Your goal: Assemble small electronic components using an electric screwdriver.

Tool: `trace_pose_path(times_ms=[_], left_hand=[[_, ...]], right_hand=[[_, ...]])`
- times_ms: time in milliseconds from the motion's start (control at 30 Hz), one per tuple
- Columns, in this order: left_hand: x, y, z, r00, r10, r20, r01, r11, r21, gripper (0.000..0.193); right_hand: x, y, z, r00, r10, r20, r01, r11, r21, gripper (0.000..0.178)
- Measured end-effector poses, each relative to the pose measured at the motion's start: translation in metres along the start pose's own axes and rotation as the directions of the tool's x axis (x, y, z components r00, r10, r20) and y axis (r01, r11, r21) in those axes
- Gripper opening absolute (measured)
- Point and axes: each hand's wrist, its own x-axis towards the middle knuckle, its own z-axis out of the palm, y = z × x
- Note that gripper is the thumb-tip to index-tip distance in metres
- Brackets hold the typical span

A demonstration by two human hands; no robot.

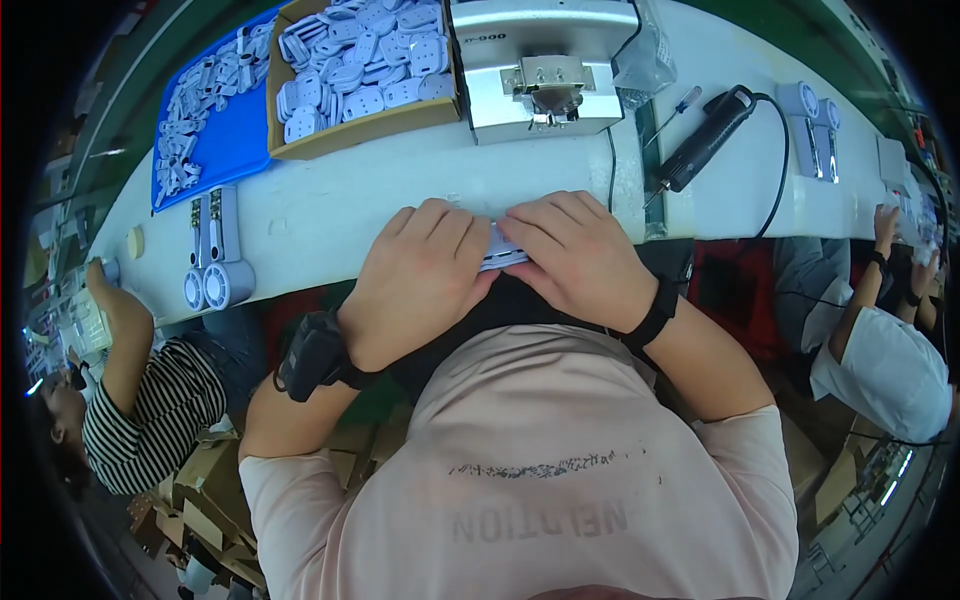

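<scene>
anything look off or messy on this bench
Nothing stands out. Both hands, left hand and right hand, press together on a small pale plastic part at the bench edge; the cardboard box holds its parts without spill.

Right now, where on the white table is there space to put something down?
Bare tabletop lies between the cardboard box of white parts and the left hand. More bare table sits between the electric screwdriver and the grey fan parts. The back edge is crowded: blue tray, box, metal machine.
</scene>
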Motion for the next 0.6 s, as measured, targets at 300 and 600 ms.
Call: trace_pose_path(times_ms=[300,600], left_hand=[[-0.008,0.001,0.010,0.992,-0.027,-0.121,0.000,0.977,-0.215,0.044],[-0.006,-0.001,0.009,0.994,-0.008,-0.111,-0.009,0.987,-0.159,0.046]], right_hand=[[0.000,0.002,-0.002,0.993,0.106,0.052,-0.116,0.956,0.268,0.047],[0.011,0.011,-0.004,0.982,0.107,0.157,-0.148,0.950,0.275,0.045]])
